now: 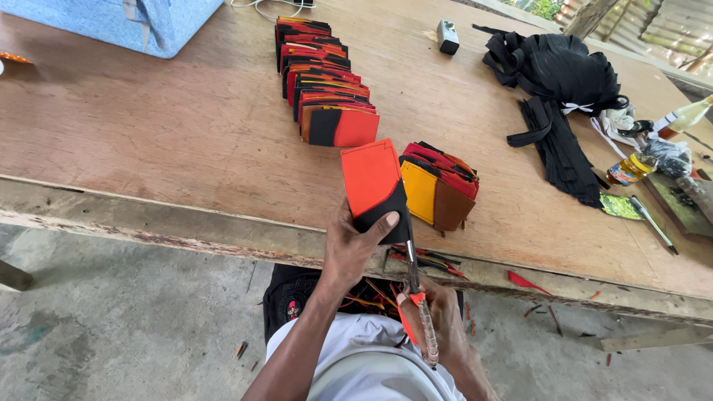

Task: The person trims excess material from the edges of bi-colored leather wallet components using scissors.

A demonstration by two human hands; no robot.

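From the head view, the person sits at the near edge of a long wooden table (171, 141) and looks down at the two hands. The left hand (355, 249) is closed around an orange and black leather piece (373, 186), with the thumb pressed on the black lower part; the piece stands almost upright, just above the table edge. The right hand (440, 315) is clenched around the handles of a pair of scissors (417, 297), and the blades point up along the right side of the leather piece, touching its black edge. Just beside this piece, on the table, lies a small stack of cut pieces (440, 186) in yellow, brown, red and black. Further away on the table stands a long row of similar pieces (323, 78), red, orange and black, one leaning on the other. Thin red and orange trimmings (427, 260) lie at the table edge under the hands, and some more are on the concrete floor (111, 312). At the right side of the table there is a heap of black strips (561, 82), and near it some small bottles (631, 169). A blue box (141, 22) is at the far left corner, and a small grey object (448, 36) rests beyond the row.
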